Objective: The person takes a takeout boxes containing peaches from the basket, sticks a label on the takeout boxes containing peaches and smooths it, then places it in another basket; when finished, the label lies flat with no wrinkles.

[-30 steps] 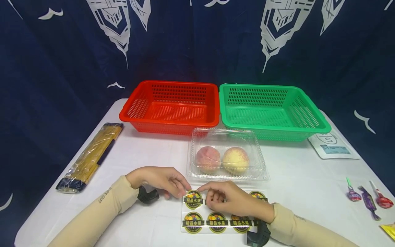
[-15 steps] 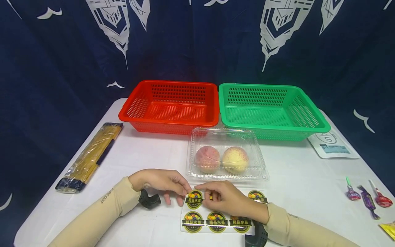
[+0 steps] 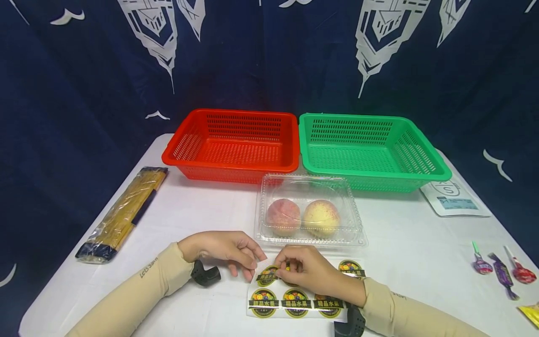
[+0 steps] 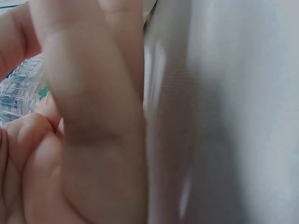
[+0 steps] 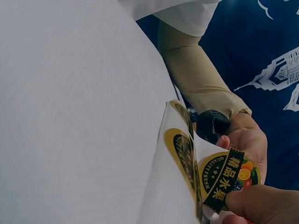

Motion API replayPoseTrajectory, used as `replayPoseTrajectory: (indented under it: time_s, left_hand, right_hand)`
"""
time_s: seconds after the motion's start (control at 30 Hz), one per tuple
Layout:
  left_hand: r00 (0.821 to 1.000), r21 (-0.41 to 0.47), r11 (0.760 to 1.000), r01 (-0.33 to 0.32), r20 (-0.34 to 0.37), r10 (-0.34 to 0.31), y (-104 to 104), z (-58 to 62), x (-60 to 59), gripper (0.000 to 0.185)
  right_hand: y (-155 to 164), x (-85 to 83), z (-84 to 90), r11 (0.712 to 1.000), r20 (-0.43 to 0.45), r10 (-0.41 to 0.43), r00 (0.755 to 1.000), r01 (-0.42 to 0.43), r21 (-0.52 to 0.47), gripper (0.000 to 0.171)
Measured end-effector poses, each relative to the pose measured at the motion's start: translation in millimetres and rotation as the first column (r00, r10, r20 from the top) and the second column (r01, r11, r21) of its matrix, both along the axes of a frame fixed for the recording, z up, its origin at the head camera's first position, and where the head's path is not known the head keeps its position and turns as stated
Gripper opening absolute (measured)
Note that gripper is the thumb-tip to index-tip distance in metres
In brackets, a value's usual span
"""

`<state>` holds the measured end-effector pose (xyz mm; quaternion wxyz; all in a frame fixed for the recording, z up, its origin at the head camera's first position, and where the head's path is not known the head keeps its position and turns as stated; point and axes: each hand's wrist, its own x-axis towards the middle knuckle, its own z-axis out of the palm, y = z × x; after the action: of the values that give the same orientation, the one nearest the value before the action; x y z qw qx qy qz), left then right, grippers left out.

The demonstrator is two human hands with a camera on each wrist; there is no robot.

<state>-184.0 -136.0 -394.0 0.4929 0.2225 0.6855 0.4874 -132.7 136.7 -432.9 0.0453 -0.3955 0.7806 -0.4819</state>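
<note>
A white sticker sheet [image 3: 301, 299] with round black-and-gold fruit labels lies at the table's near edge, and its upper left corner is lifted. My left hand [image 3: 249, 262] pinches that corner. My right hand [image 3: 287, 263] pinches one round sticker [image 3: 269, 275] in the top row, which curls up off the backing. The right wrist view shows this sticker [image 5: 229, 179] bent away from the sheet [image 5: 170, 186] under my fingertip [image 5: 261, 203], with the left hand [image 5: 247, 140] behind. A shut clear clamshell box [image 3: 309, 187] with two peaches [image 3: 283, 216] stands just beyond the hands. Fingers fill the left wrist view.
A red basket [image 3: 236, 161] and a green basket [image 3: 370, 166] stand side by side at the back. A spaghetti pack [image 3: 124, 213] lies at the left, a white pouch [image 3: 455, 199] at the right, and lollipops and sweets [image 3: 501, 271] near the right edge.
The sheet's upper left corner has risen off the table in my left hand. My right hand has shifted slightly left and the pinched sticker now curls up from the sheet.
</note>
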Motion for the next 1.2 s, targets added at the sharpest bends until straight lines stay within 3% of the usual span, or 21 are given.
replayPoseTrajectory:
  time_s: [0.2, 0.5, 0.73, 0.97, 1.2]
  left_hand:
    - [1.000, -0.013, 1.000, -0.007, -0.030, 0.007, -0.1, 1.1, -1.4, 0.035]
    - [0.998, -0.023, 0.998, -0.051, -0.042, 0.050, -1.7, 1.1, -2.4, 0.031]
    - [0.989, -0.028, 0.995, -0.092, -0.123, 0.088, -3.1, 0.1, -3.5, 0.027]
    - [0.963, -0.039, 0.994, -0.101, -0.255, 0.088, -8.0, 2.3, -7.2, 0.027]
    - [0.916, -0.041, 0.985, -0.168, -0.376, 0.140, -16.5, 6.4, -16.8, 0.037]
  right_hand:
    - [1.3, 0.4, 2.4, 1.000, 0.023, 0.011, 1.000, -0.011, 0.003, 0.012]
    - [6.4, 1.9, 7.2, 0.999, 0.147, 0.041, 0.988, -0.042, 0.002, 0.014]
    - [10.7, 2.6, 18.5, 0.991, 0.304, 0.129, 0.944, -0.131, -0.011, 0.007]
    - [13.1, 2.7, 29.4, 0.979, 0.428, 0.202, 0.881, -0.184, -0.084, 0.006]
    - [18.1, 1.3, 43.4, 0.983, 0.438, 0.181, 0.881, -0.145, -0.114, 0.008]
